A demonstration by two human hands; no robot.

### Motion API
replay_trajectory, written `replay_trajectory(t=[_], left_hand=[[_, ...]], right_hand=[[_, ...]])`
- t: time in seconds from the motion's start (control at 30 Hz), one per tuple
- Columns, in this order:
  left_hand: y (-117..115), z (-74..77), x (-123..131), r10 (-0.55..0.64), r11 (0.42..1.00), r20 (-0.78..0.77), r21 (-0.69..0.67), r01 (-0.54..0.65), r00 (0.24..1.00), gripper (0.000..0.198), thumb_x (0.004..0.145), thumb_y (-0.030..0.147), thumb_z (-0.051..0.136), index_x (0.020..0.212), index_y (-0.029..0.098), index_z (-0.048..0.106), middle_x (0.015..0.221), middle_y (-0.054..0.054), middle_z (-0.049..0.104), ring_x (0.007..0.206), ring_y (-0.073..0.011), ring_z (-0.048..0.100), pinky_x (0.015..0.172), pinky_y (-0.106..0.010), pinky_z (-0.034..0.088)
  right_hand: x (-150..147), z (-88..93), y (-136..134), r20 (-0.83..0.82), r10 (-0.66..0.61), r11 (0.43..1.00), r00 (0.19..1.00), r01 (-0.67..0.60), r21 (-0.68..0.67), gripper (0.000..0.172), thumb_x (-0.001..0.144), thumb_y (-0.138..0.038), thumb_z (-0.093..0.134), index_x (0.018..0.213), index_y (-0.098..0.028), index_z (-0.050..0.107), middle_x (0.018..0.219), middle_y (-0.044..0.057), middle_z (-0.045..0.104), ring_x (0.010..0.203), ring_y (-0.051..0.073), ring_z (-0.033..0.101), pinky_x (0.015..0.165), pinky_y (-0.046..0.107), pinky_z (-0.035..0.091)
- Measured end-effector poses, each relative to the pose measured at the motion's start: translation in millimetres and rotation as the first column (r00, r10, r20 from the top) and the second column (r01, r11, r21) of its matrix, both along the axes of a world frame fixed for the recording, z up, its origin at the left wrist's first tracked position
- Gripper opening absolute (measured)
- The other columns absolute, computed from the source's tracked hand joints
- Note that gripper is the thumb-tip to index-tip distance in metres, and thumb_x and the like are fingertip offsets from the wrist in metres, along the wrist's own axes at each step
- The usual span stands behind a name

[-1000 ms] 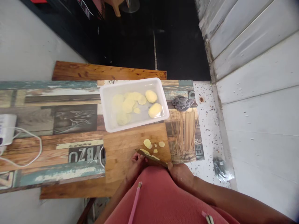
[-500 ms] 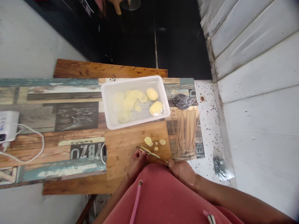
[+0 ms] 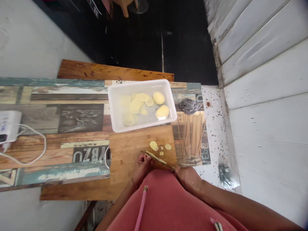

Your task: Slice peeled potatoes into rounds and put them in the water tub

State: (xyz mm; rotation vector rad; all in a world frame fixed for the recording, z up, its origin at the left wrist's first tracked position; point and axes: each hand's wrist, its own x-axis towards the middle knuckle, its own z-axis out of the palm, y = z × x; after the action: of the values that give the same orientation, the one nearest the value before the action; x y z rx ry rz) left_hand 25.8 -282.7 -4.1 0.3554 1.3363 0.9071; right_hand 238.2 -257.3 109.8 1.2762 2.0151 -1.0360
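A wooden cutting board (image 3: 127, 150) lies on the patterned table in front of me. My right hand (image 3: 186, 178) is closed on the handle of a knife (image 3: 158, 159), whose blade lies slanted across the board's near edge. My left hand (image 3: 142, 165) has its fingers curled beside the blade's tip, pressing on a potato piece that is mostly hidden. Small potato slices (image 3: 154, 146) lie on the board just beyond the blade. A white plastic tub (image 3: 113, 109) behind the board holds water, potato slices and two whole peeled potatoes (image 3: 162, 112).
A bundle of wooden skewers (image 3: 191, 134) and a grey cloth (image 3: 190, 106) lie right of the board. A white device with a cable (image 3: 8, 126) sits at the far left. A crumpled plastic bag (image 3: 226, 176) lies near the white wall at right.
The view has shifted slightly. Both hands and the knife stay at the board's near edge with hardly any movement.
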Motion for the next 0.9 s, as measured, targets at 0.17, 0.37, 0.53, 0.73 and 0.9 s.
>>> replay_trajectory(t=[0.17, 0.37, 0.53, 0.73, 0.9], left_hand=[[0, -2.8, -2, -0.005, 1.0, -0.024, 0.011, 0.005, 1.0, 0.046, 0.072, 0.049, 0.071, 0.061, 0.021, 0.036, 0.054, 0.003, 0.056, 0.054, -0.0106, 0.048, 0.057, -0.024, 0.035], [0, -5.5, -1, -0.004, 1.0, -0.021, 0.004, 0.004, 1.0, 0.045, 0.074, 0.048, 0.07, 0.063, 0.022, 0.035, 0.054, 0.003, 0.057, 0.054, -0.0103, 0.048, 0.056, -0.024, 0.035], [-1, -2.7, 1, 0.003, 1.0, -0.02, 0.005, -0.003, 1.0, 0.043, 0.077, 0.046, 0.068, 0.064, 0.021, 0.035, 0.054, 0.004, 0.056, 0.051, -0.0086, 0.043, 0.052, -0.023, 0.03], [0, -1.0, 2, 0.008, 1.0, -0.017, 0.007, -0.008, 1.0, 0.042, 0.076, 0.046, 0.068, 0.064, 0.021, 0.035, 0.054, 0.004, 0.055, 0.05, -0.0085, 0.041, 0.051, -0.023, 0.028], [-1, -2.7, 2, 0.023, 1.0, 0.002, 0.009, -0.023, 1.0, 0.044, 0.076, 0.046, 0.069, 0.063, 0.021, 0.034, 0.054, 0.005, 0.052, 0.053, -0.0087, 0.044, 0.052, -0.022, 0.029]], right_hand=[[-8, -29.9, 4, -0.012, 0.055, 0.997, 0.998, -0.055, 0.046, 0.025, 0.09, -0.015, 0.041, 0.11, -0.012, 0.056, 0.081, 0.009, 0.073, 0.071, 0.02, 0.068, 0.054, 0.026, 0.038], [-1, -11.4, 15, -0.026, 0.039, 0.998, 0.999, -0.038, 0.046, 0.026, 0.096, -0.021, 0.035, 0.11, -0.011, 0.055, 0.081, 0.009, 0.072, 0.073, 0.02, 0.068, 0.057, 0.025, 0.037], [6, 22.1, 14, -0.034, -0.011, 0.999, 0.999, 0.009, -0.043, 0.024, 0.094, -0.022, 0.038, 0.107, -0.014, 0.056, 0.084, 0.008, 0.073, 0.074, 0.02, 0.068, 0.055, 0.026, 0.036], [15, 20.5, 4, -0.059, -0.035, 0.999, 0.998, 0.034, -0.017, 0.023, 0.095, -0.024, 0.038, 0.106, -0.013, 0.055, 0.079, 0.008, 0.072, 0.073, 0.019, 0.068, 0.055, 0.026, 0.035], [14, 18.8, 4, -0.045, -0.024, 0.999, 0.999, 0.023, -0.03, 0.024, 0.094, -0.025, 0.039, 0.108, -0.014, 0.055, 0.08, 0.008, 0.072, 0.073, 0.019, 0.068, 0.055, 0.026, 0.035]])
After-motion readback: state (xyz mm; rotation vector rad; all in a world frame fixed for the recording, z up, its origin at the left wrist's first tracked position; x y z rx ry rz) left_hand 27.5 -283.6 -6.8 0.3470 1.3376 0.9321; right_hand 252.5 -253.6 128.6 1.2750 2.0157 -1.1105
